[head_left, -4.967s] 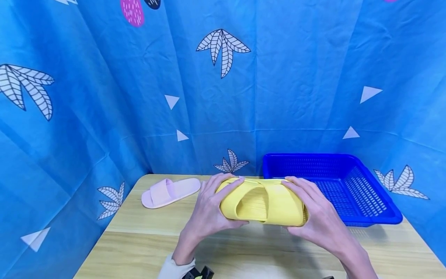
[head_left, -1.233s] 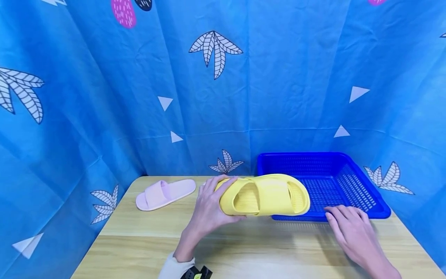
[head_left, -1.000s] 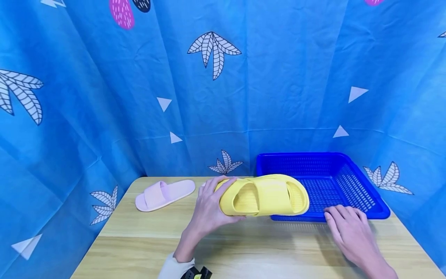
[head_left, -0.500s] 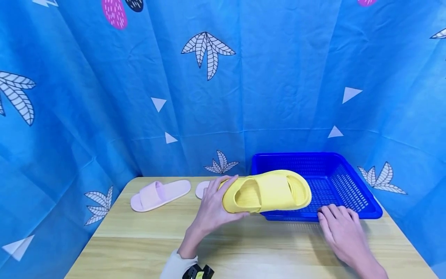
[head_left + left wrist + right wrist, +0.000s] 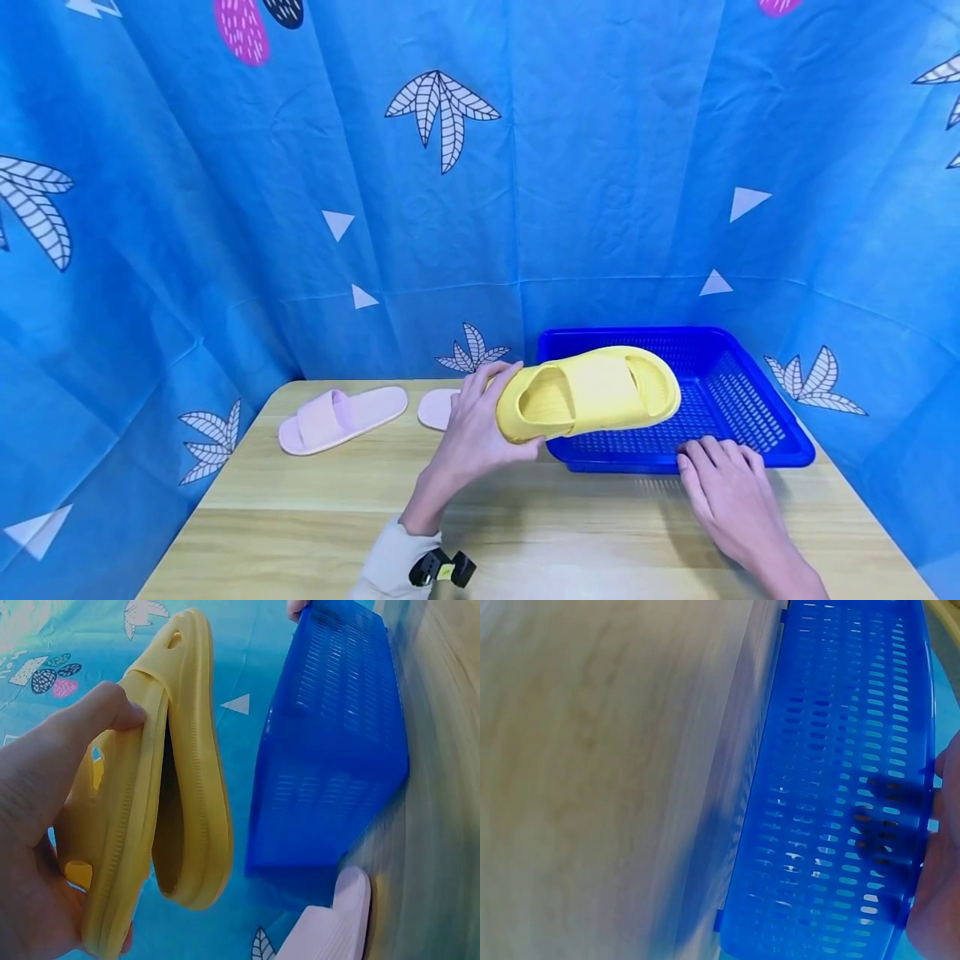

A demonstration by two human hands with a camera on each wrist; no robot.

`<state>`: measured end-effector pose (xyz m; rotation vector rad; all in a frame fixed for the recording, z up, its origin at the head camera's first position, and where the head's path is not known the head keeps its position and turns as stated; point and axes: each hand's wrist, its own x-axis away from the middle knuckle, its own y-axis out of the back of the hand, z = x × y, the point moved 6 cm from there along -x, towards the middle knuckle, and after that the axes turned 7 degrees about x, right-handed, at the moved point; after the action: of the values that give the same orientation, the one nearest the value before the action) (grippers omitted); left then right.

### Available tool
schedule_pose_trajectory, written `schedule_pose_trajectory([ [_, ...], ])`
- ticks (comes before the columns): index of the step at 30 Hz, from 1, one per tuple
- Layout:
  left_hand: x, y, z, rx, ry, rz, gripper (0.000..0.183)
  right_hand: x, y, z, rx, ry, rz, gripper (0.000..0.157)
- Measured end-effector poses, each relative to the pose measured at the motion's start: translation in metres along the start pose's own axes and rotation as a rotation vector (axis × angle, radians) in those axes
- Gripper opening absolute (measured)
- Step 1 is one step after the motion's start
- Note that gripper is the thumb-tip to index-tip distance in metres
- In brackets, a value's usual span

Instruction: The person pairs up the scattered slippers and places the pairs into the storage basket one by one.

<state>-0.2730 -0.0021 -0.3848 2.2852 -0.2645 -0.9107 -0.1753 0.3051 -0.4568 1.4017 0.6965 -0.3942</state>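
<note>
My left hand (image 5: 483,425) grips a pair of yellow slippers (image 5: 607,387) by the heel end, raised in front of the blue basket. The left wrist view shows both yellow slippers (image 5: 199,825) pressed together, soles side by side, with the thumb across one of them. My right hand (image 5: 731,496) holds the near rim of the blue plastic basket (image 5: 750,392), its fingers hooked over the edge. Through the perforated wall of the basket (image 5: 817,787), the fingers show as dark shapes in the right wrist view.
On the wooden table (image 5: 315,533), a pink slipper (image 5: 341,419) lies at the back left. A second pink slipper (image 5: 437,408) is partly hidden behind my left hand. A patterned blue curtain (image 5: 600,183) hangs behind and around the table.
Earlier both hands held the yellow slippers; my right hand has let go and taken the basket rim. Lately the left hand has lifted the slippers and tilted their toes up, toward the basket.
</note>
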Motion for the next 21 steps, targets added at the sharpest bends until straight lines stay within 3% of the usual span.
schedule_pose_trajectory([
  [13,-0.029,-0.018,-0.013,0.008,0.004,0.059,0.097,0.001,-0.001,0.0,0.005,-0.017,0.024,0.015],
  [21,-0.05,-0.027,-0.018,0.071,0.041,0.089,0.091,0.0,0.0,0.0,-0.006,-0.012,0.012,0.013],
])
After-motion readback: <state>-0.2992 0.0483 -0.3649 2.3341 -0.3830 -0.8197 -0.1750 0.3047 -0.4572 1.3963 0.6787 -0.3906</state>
